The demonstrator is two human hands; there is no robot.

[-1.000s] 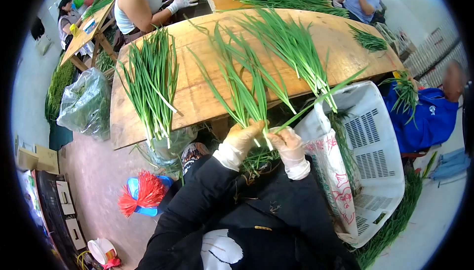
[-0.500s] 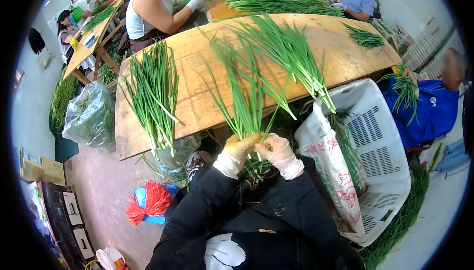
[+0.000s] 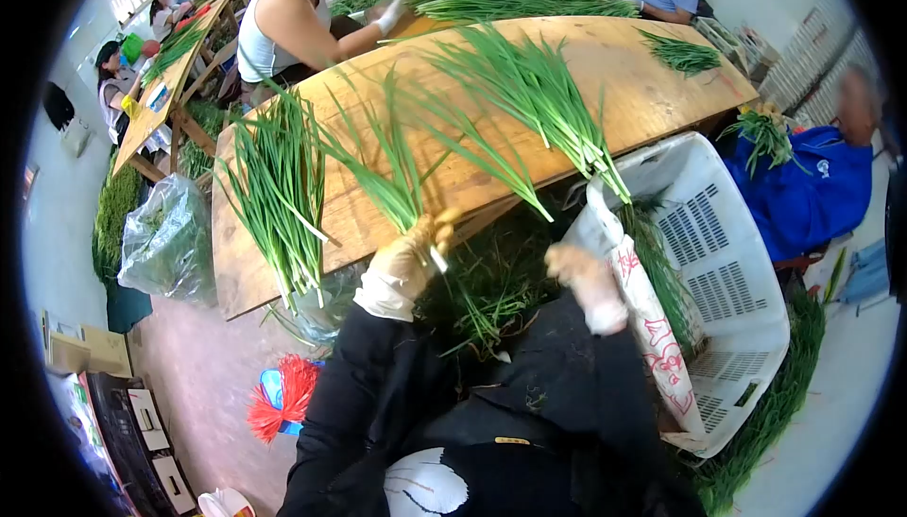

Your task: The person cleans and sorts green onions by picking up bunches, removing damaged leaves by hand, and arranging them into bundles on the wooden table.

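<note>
My gloved left hand [image 3: 408,257] is closed around the white ends of a small bunch of garlic chives [image 3: 395,191], whose leaves fan out over the table edge. To the right, apart from it, my gloved right hand [image 3: 584,281] is smeared by motion near the crate's paper-like liner, and I cannot see whether its fingers hold anything. On the wooden table [image 3: 359,129] lie a large chive pile [image 3: 276,191] at left, a thin group of chives [image 3: 496,158] in the middle and another pile [image 3: 534,92] at right. Loose green trimmings [image 3: 487,309] lie below my hands.
A white plastic crate [image 3: 765,276] with a printed white liner [image 3: 652,328] stands at my right. Red ties [image 3: 283,396] sit at lower left, near a clear bag [image 3: 170,243] of greens. Co-workers sit across the table, and a person in blue [image 3: 794,196] is at the right.
My hands have come apart: the left moved left with its chives, the right moved right. A few chives now lie mid-table. The co-worker in white has moved their hands.
</note>
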